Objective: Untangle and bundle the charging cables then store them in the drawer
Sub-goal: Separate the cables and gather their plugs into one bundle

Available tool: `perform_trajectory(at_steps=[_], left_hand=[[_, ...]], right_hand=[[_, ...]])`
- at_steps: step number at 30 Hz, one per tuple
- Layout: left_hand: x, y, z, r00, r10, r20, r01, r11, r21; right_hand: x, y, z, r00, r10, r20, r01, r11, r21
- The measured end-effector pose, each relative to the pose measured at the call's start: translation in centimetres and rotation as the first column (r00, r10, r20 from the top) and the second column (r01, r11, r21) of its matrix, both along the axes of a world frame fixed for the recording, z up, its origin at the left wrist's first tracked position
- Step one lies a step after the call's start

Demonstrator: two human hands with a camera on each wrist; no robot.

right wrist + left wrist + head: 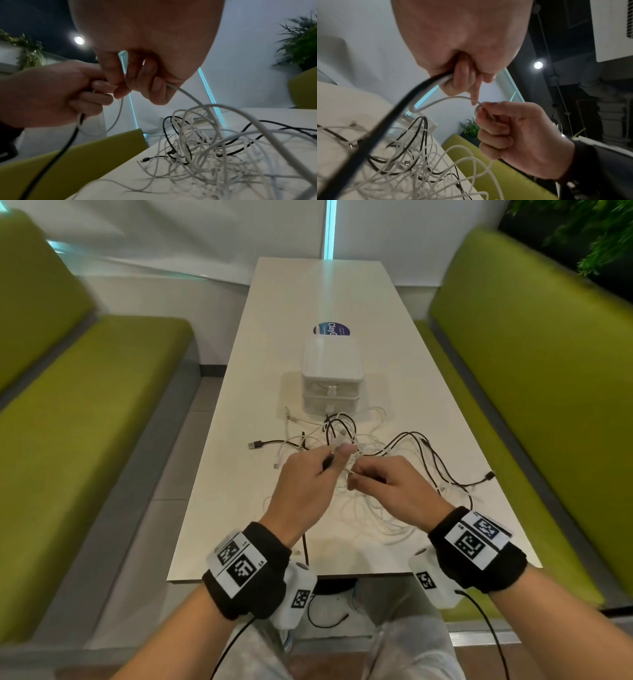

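**Head view: two hands working one white strand free of the tangle**

Head camera shows the charging cables heaped mid-table, just near of the closed drawer unit. The left hand is clamped on a black cable and a white cable; the right hand pinches that white cable. The strand runs left–right between the hands, with the heap beyond and to the right. The table stands between green benches.
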State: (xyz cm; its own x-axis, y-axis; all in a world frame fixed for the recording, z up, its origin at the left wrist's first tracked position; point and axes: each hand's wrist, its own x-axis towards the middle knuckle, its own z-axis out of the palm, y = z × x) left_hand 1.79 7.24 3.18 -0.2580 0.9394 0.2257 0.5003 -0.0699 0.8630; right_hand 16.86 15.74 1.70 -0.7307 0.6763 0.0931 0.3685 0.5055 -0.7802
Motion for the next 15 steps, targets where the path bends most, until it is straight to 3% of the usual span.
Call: perform_trajectory(at_steps=[2,5,8,10,12,15], left_hand=[[-0.1,-0.1,-0.3,0.988,-0.033,-0.151,0.029,0.999,-0.029],[-0.9,-0.1,-0.2,0.899,-0.068,-0.432,0.014,0.992,-0.126],[-1.7,-0.3,0.1,0.877,-0.017,-0.481,-0.018,0.998,-0.068],[-2.4,-0.6,0.5,0.948,0.1,-0.301,-0.093,0.995,0.038],[-2.9,-0.8,0.9,0.982,0.19,-0.002,-0.189,0.979,0.074],[-2.9,-1.1,1.7,0.883,0.156,0.442,-0.19,0.981,0.032]], right_hand=[[-0.1,-0.3,0.2,0.999,0.004,-0.037,-0.007,0.996,-0.087],[-0.1,-0.7,0.5,0.998,0.047,-0.044,-0.053,0.989,-0.136],[-0.2,-0.7,0.8,0.996,0.05,-0.075,-0.063,0.98,-0.189],[-0.2,-0.4,0.8,0.996,0.048,-0.077,-0.061,0.983,-0.173],[-0.1,0.0,0.4,0.998,0.028,-0.064,-0.038,0.986,-0.162],[-0.5,0.6,-0.3,1.0,0.017,0.019,-0.016,0.999,-0.05]])
